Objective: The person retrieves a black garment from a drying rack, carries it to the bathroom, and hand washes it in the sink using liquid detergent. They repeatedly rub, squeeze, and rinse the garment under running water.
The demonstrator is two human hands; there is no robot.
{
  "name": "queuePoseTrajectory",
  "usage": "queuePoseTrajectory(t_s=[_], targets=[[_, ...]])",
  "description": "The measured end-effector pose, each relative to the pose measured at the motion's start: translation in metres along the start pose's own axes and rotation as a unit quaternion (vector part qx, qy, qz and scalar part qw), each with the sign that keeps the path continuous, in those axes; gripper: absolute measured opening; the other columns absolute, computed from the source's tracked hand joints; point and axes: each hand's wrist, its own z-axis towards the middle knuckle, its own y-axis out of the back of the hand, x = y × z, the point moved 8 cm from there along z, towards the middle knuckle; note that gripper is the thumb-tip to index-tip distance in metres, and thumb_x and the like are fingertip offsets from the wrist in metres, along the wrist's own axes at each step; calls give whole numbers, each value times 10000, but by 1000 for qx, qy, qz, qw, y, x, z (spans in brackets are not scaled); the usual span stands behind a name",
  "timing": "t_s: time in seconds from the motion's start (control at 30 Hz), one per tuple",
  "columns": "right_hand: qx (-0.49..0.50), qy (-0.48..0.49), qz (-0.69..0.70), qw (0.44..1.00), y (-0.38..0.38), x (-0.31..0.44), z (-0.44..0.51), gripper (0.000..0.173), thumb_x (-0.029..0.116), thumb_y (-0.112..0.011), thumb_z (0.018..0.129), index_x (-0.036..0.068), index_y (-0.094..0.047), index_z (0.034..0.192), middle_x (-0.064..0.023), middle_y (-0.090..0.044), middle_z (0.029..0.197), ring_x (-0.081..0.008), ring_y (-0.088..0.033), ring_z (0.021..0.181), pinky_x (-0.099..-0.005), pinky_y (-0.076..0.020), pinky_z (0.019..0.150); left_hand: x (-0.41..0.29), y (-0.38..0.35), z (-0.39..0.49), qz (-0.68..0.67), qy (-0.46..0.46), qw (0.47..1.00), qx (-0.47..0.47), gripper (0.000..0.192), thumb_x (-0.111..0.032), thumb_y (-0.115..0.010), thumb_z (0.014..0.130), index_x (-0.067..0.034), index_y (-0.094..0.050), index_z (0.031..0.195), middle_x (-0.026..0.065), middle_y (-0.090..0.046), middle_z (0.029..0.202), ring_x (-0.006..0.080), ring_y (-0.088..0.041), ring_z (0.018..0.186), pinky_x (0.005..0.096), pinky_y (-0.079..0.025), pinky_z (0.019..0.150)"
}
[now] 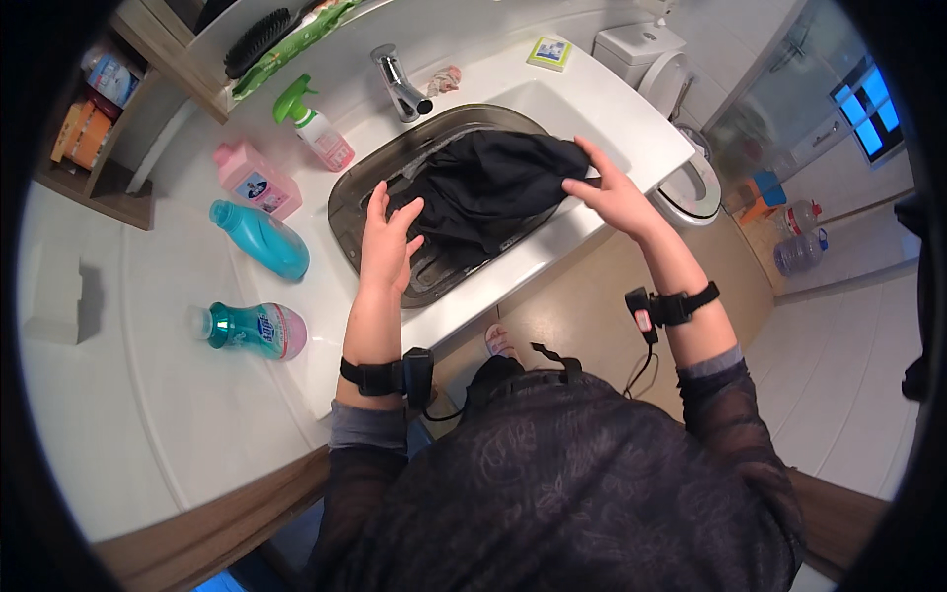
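Note:
A black cloth garment (488,185) lies bunched in a translucent dark plastic basin (344,200), which is set in the white washbasin. Near the basin's left end, my left hand (386,240) is raised with its fingers spread, and nothing is in it. My right hand (614,196) is at the garment's right end, thumb and fingers apart on either side of the fabric edge. Its fingertips look to be touching the cloth, without a visible grip. Part of the basin's floor, dark and wet-looking, shows below the garment.
Behind the basin stands a chrome faucet (399,89). To the left are a green-topped spray bottle (318,133), a pink bottle (259,181), a teal bottle (263,240) and a green-and-pink bottle (259,331). A small green-edged packet (549,54) lies at the back; a toilet (688,189) is at right.

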Motion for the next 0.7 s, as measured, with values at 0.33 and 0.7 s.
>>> queuePoseTrajectory(t_s=[0.33, 0.7], targets=[[257, 165, -539, 785, -99, -35, 123, 1060, 327, -862, 704, 345, -236, 1560, -150, -48, 1658, -432, -204, 1484, -552, -430, 1056, 45, 26, 13, 62, 91, 994, 4, 640, -217, -620, 963, -128, -339, 1531, 135, -301, 1588, 267, -325, 1433, 468, -360, 1085], [392, 228, -740, 497, -163, -127, 184, 1052, 510, -743, 798, 317, -95, 1604, -114, 99, 1670, -415, -196, 1495, -603, -430, 991, 57, 48, -33, -30, 106, 979, -172, 372, -146, -577, 986, -99, -549, 1353, 61, -562, 1338, 184, -485, 1281, 427, -439, 1008]])
